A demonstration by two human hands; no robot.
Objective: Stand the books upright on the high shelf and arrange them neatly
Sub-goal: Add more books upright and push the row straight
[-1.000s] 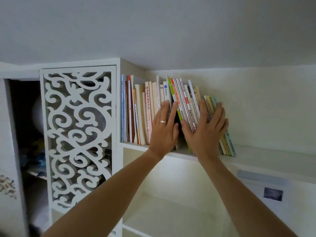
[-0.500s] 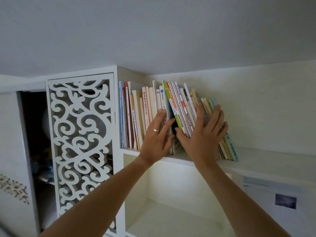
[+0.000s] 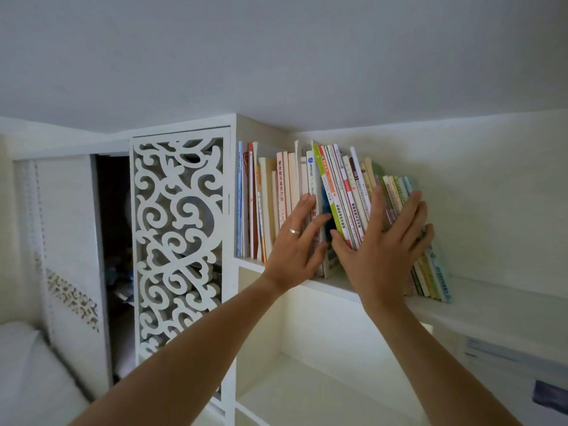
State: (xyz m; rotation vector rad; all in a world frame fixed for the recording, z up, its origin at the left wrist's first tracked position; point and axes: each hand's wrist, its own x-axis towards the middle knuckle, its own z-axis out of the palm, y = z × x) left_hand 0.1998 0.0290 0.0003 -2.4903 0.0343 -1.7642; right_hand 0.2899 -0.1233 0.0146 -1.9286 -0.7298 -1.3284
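Both hands are up at the white high shelf (image 3: 491, 305)! The left hand (image 3: 295, 250), silver ring showing, lays straight fingers flat on the upright spines. The right hand (image 3: 381, 250) spreads open, pressing the leaning row of colourful thin paperback books (image 3: 341, 192), which tilt left beside the white carved scrollwork panel (image 3: 179, 241).
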